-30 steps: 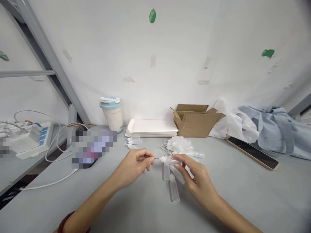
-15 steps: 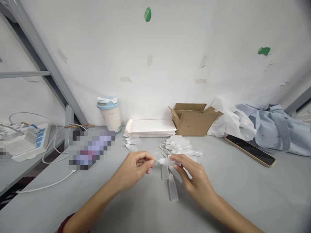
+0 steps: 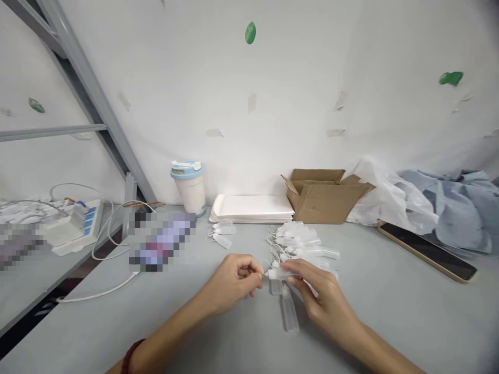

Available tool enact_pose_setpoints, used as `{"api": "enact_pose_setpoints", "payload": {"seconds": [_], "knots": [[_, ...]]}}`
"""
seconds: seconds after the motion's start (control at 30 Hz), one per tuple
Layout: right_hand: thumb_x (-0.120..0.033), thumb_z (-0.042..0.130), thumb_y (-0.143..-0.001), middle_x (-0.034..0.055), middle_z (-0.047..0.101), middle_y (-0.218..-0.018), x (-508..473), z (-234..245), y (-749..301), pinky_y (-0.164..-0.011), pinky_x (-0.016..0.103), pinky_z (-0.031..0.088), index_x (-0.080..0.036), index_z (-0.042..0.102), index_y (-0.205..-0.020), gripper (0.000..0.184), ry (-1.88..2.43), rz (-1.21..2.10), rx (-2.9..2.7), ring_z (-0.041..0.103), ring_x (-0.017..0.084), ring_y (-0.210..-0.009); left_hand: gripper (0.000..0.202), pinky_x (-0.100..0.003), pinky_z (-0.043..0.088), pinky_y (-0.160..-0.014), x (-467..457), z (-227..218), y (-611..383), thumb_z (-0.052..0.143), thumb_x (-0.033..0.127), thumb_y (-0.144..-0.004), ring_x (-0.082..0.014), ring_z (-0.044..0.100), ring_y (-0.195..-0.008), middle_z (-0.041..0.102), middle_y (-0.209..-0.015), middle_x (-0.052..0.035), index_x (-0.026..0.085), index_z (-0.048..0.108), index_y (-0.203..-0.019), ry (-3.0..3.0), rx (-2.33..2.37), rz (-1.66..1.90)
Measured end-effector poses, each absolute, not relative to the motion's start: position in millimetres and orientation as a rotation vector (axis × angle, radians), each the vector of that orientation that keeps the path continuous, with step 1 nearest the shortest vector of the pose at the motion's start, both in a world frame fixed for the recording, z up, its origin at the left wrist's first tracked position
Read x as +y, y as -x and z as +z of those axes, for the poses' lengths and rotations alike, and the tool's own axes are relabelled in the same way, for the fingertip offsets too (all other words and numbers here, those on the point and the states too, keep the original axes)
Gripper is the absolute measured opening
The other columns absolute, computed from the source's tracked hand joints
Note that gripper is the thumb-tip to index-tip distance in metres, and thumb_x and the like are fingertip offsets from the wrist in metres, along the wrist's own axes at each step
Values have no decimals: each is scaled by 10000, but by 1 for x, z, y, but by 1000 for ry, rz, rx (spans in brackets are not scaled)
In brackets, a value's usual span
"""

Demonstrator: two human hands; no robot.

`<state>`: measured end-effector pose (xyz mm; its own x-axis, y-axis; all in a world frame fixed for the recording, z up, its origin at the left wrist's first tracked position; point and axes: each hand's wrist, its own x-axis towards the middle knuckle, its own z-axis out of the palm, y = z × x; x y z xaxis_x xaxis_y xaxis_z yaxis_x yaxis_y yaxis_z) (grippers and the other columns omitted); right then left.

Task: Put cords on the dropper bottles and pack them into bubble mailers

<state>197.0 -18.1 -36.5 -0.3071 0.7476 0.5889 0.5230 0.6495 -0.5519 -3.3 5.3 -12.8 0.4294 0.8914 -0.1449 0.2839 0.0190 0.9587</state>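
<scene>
In front of the pile, my right hand [image 3: 322, 291] holds a small translucent squeeze bottle [image 3: 277, 274] lying level, its nozzle pointing left. At that nozzle, the thumb and forefinger of my left hand [image 3: 239, 278] are pinched together on a tiny thin piece, too small to name. A thin white loop rises by the nozzle. Beneath and behind my right hand lie several similar bottles [image 3: 298, 236], some partly hidden by it. One bottle [image 3: 290, 311] lies closest to me. Left of the pile, a few more bottles [image 3: 222, 240] with white loops lie apart.
Along the wall stand a lidded paper cup [image 3: 191, 189], a stack of white envelopes [image 3: 253, 206], an open cardboard box [image 3: 323, 202] and a white plastic bag [image 3: 385, 200]. A phone [image 3: 429, 252] lies right; a blurred-out device [image 3: 163, 244] with a white cable lies left.
The view has shifted, so everything appears farther right and slightly lower. Both hands keep the same hold, with the left fingertips now closer to the bottle's nozzle.
</scene>
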Motion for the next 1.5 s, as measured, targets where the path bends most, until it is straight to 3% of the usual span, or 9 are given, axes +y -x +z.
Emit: {"api": "enact_pose_setpoints", "payload": {"seconds": [0.3, 0.53, 0.9, 1.27, 1.37, 1.5], "knots": [[-68, 453, -860, 76, 663, -954, -20, -38, -192, -738, 281, 532, -187, 572, -1076, 274, 959, 290, -1947, 634, 170, -883, 120, -241, 426, -635, 12, -4, 13, 596, 270, -758, -106, 547, -621, 554, -673, 27, 152, 600, -783, -1557, 1022, 569], [-52, 453, -859, 77, 650, -968, -19, -38, -192, -727, 276, 525, -189, 559, -1094, 292, 958, 281, -1927, 621, 165, -886, 167, -234, 424, -626, 16, -4, 18, 603, 312, -773, -111, 549, -634, 573, -691, 18, 153, 631, -815, -1580, 1050, 560], [-86, 406, -876, 72, 646, -853, -22, -45, -191, -625, 285, 508, -180, 560, -1037, 241, 978, 337, -1963, 616, 169, -743, 272, -221, 395, -531, 10, -14, 5, 538, 353, -824, -94, 522, -526, 576, -618, 8, 132, 579, -671, -1620, 992, 651], [-178, 478, -887, 24, 606, -809, -27, -42, -186, -609, 242, 487, -195, 447, -1127, 242, 1032, 410, -1981, 575, 136, -692, 239, -234, 410, -574, 28, 0, 29, 577, 337, -794, -107, 535, -552, 596, -627, 2, 143, 597, -656, -1606, 1002, 687], [-163, 436, -902, 20, 584, -790, -28, -39, -188, -650, 268, 482, -190, 402, -1171, 272, 1037, 381, -2063, 552, 145, -713, 222, -235, 392, -570, 40, 6, 51, 590, 322, -766, -97, 489, -522, 548, -575, 21, 150, 582, -626, -1557, 1153, 798], [-181, 415, -910, 48, 582, -783, -27, -40, -189, -641, 322, 466, -168, 477, -1099, 199, 1063, 208, -2287, 526, 181, -712, 214, -219, 262, -460, 54, 10, 82, 552, 316, -751, -75, 274, -409, 293, -416, 86, 163, 556, -601, -1507, 1428, 735]]}}
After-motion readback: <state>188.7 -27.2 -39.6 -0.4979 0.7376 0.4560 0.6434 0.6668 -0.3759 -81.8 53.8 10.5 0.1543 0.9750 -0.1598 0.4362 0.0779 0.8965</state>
